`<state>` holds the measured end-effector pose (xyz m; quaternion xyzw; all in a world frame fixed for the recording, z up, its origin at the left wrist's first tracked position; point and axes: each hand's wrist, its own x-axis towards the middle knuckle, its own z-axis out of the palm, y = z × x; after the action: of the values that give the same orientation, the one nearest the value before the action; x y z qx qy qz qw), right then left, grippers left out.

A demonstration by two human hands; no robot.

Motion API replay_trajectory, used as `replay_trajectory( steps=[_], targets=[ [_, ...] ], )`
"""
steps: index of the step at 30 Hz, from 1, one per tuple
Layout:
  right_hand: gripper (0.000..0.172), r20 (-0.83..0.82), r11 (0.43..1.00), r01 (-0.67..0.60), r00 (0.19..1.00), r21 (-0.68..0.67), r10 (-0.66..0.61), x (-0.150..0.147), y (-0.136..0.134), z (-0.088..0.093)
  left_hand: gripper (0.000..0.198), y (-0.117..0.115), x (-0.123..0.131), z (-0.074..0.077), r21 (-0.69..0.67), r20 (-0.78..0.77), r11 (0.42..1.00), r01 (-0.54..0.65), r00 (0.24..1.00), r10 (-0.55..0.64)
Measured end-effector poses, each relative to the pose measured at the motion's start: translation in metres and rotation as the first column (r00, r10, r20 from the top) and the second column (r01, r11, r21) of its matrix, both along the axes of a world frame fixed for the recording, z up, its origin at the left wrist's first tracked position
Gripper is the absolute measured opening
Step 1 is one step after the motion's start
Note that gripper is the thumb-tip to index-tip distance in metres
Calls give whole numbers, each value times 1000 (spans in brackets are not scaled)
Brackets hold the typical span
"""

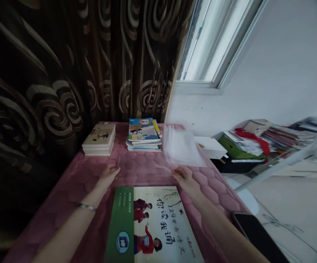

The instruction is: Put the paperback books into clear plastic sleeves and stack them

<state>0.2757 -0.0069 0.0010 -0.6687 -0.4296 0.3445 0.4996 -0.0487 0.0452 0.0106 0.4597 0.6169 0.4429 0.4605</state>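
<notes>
A large green and pale book (158,226) lies face up and sideways on the pink quilted cover, close to me. Beyond its far edge, my left hand (108,176) and my right hand (185,179) are raised apart, fingers pinched. Between them stretches a thin clear plastic sheet (147,172), faint and hard to make out against the pink. A bracelet sits on my left wrist. Past my right hand lies a pile of clear plastic sheets (182,146), blurred.
At the back stand a stack of tan books (99,138) and a stack of colourful textbooks (144,133). A white box (210,146) is by the right edge, and a dark phone (257,235) lies at lower right. A patterned curtain (114,62) hangs behind.
</notes>
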Motion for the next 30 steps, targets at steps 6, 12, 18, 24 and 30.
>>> replay_trajectory(
  steps=[6,12,18,24,30],
  targets=[
    [46,-88,996,-79,993,-43,75,-6,38,11,47,21,18,12,40,112,997,73,991,-77],
    [51,-65,934,-242,961,264,268,-3,49,14,40,26,17,18,289,45,954,76,995,-92],
    [35,334,964,-190,935,186,119,6,74,11,47,57,18,3,275,-116,958,81,992,-51],
    [29,631,945,-212,776,248,9,-16,34,22,45,66,19,-24,226,-198,971,83,979,-38],
    [33,709,605,-794,393,-59,585,-76,-90,47,45,66,14,-29,256,-211,961,108,976,-54]
  ],
)
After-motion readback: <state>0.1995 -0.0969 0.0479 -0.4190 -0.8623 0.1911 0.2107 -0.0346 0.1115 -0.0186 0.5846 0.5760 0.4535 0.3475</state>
